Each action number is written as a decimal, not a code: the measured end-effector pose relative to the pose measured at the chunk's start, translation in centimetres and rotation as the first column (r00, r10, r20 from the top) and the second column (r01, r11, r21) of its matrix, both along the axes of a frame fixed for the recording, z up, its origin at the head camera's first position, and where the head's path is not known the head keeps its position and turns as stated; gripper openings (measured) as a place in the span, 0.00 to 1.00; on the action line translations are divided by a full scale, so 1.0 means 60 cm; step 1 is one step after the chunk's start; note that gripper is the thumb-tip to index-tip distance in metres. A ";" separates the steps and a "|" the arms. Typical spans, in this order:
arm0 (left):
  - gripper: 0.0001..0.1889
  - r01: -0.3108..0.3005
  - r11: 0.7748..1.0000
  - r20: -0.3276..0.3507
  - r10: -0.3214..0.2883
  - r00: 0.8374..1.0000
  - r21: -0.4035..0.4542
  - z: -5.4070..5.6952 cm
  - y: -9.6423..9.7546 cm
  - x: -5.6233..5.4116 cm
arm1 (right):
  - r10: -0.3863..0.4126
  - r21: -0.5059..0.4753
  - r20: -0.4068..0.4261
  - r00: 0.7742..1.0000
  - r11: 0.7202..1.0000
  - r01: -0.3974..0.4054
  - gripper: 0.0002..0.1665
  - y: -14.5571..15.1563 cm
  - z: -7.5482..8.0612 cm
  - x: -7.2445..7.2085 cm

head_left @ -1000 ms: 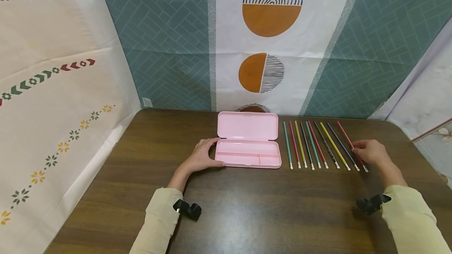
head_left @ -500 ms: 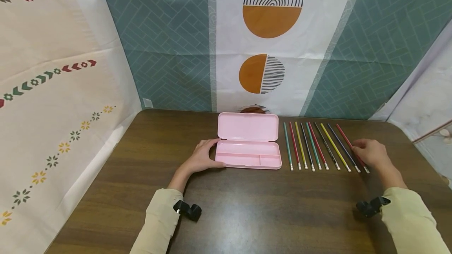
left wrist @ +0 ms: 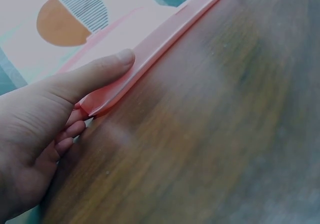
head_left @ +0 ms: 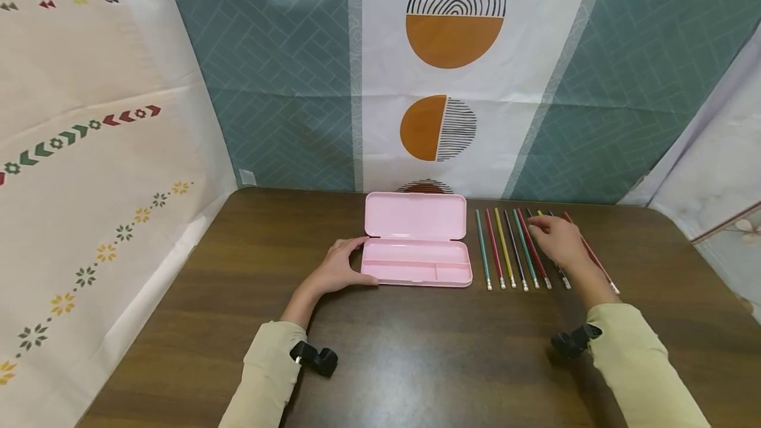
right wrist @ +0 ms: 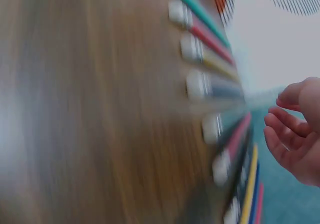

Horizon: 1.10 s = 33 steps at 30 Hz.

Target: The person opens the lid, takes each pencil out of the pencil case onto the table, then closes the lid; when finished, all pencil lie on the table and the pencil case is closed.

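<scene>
A pink pencil case (head_left: 416, 215) lies with its lid folded back and its divided tray facing up. My left hand (head_left: 334, 268) holds the case's left end; in the left wrist view its thumb lies on the front rim and its fingers curl behind the corner. Right of the case runs a row of several pencils, starting with a teal pencil (head_left: 483, 249) and ending with a red pencil (head_left: 602, 268). Over the right part of that row, my right hand (head_left: 559, 241) hides some pencils. The right wrist view shows its fingers (right wrist: 282, 149) loosely bent with nothing between them.
The brown wooden table (head_left: 416, 355) carries the case and pencils. A patterned cloth (head_left: 285, 84) hangs at its back edge, and a pale cloth (head_left: 107, 203) with printed flowers at the left. Each wrist wears a black camera.
My right hand has left the rightmost red pencil and moved left over the row. That pencil lies slightly more slanted, nearer the others. The left hand stays on the case.
</scene>
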<state>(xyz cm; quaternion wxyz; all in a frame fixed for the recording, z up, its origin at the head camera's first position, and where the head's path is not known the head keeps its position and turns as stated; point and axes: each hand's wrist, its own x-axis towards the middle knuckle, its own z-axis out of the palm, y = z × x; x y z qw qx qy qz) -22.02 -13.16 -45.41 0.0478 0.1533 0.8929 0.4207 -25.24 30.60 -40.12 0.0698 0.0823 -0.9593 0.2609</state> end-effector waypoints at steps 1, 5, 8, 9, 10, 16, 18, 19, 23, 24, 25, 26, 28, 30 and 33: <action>0.50 -0.004 1.000 0.002 0.004 1.000 0.000 -0.001 -0.001 0.001 | 0.012 -0.012 0.003 1.000 1.000 -0.012 0.19 -0.016 -0.001 -0.004; 0.50 -0.013 1.000 0.013 0.013 1.000 0.020 0.000 -0.004 0.006 | 0.045 -0.105 0.037 0.998 0.994 -0.041 0.20 -0.077 -0.007 -0.023; 0.50 -0.011 0.999 0.026 0.010 1.000 0.040 0.000 -0.004 0.008 | 0.064 -0.203 0.088 0.994 0.978 -0.045 0.22 -0.116 -0.007 -0.037; 0.49 -0.013 0.999 0.028 0.011 1.000 0.047 0.000 -0.004 0.009 | 0.074 -0.248 0.114 0.991 0.968 -0.044 0.22 -0.127 -0.007 -0.042; 0.49 -0.014 0.999 0.025 0.013 1.000 0.049 0.000 -0.003 0.009 | 0.078 -0.288 0.140 0.987 0.957 -0.035 0.23 -0.138 -0.006 -0.048; 0.49 -0.013 1.000 0.015 0.013 1.000 0.027 -0.006 0.002 0.007 | 0.100 -0.440 0.211 0.972 0.898 0.004 0.27 -0.180 0.009 -0.072; 0.49 -0.013 1.000 0.022 0.012 1.000 0.025 -0.007 0.004 0.006 | 0.098 -0.403 0.195 0.976 0.915 -0.011 0.26 -0.188 0.019 -0.075; 0.50 -0.015 1.000 0.024 0.014 1.000 0.027 -0.007 0.004 0.006 | 0.101 -0.368 0.178 0.979 0.929 -0.028 0.26 -0.191 0.024 -0.075; 0.49 -0.017 0.999 0.028 0.016 0.999 0.038 -0.005 0.006 0.004 | 0.125 -0.232 0.128 0.984 0.968 -0.093 0.24 -0.203 0.047 -0.072; 0.50 -0.018 0.999 0.028 0.016 0.999 0.042 -0.004 0.006 0.004 | 0.140 -0.207 0.120 0.983 0.972 -0.113 0.24 -0.207 0.054 -0.070; 0.49 -0.018 0.999 0.027 0.017 1.000 0.045 -0.003 0.006 0.003 | 0.157 -0.181 0.113 0.981 0.974 -0.135 0.23 -0.210 0.059 -0.069; 0.49 -0.017 0.999 0.025 0.016 1.000 0.048 -0.002 0.006 0.003 | 0.173 -0.160 0.108 0.979 0.975 -0.155 0.22 -0.214 0.065 -0.066; 0.49 -0.017 0.998 0.021 0.016 1.000 0.056 -0.001 0.006 0.003 | 0.213 -0.124 0.108 0.971 0.972 -0.199 0.20 -0.222 0.076 -0.061; 0.49 -0.020 0.998 0.019 0.019 1.000 0.057 0.001 0.006 0.002 | 0.261 -0.097 0.113 0.959 0.963 -0.250 0.18 -0.228 0.086 -0.056; 0.49 -0.020 0.999 0.018 0.020 1.000 0.050 0.001 0.006 0.001 | 0.330 -0.070 0.132 0.935 0.944 -0.324 0.16 -0.234 0.097 -0.048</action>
